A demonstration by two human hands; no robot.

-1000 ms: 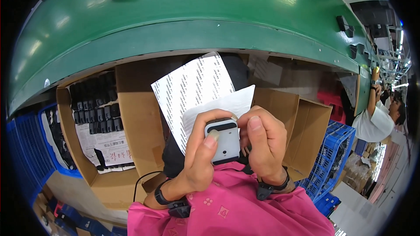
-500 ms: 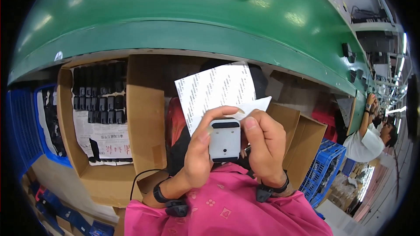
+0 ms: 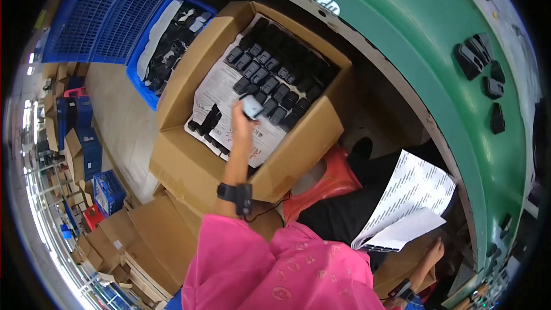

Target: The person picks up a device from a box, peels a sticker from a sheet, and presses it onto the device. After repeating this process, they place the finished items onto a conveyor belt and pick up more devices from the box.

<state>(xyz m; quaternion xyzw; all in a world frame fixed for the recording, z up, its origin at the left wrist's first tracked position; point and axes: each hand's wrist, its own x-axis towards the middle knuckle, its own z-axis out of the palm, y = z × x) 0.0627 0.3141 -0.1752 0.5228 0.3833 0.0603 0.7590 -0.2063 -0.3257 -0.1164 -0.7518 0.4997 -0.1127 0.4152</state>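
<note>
My left hand (image 3: 241,123) grips a small pale grey and black plastic device (image 3: 251,107) above the open cardboard box (image 3: 192,169). Inside, rows of similar black devices (image 3: 270,84) lie on printed newspaper (image 3: 215,83), and the held one is close over them. Down at the lower right my right hand (image 3: 434,252) has its fingers curled; whether they hold anything is hidden. Across my dark-trousered thigh lies a folded white sheet (image 3: 410,195) with rows of printing, just above the right hand.
A blue crate (image 3: 143,83) of dark parts stands left of the box. The green table (image 3: 402,17) curves along the right, bearing several black housings (image 3: 470,60). A red stool (image 3: 330,181) shows beside my leg. Cartons (image 3: 155,241) stack at lower left.
My view has swung left toward the box. The left hand has carried the device from in front of me to over the box; the right hand has moved away from it.
</note>
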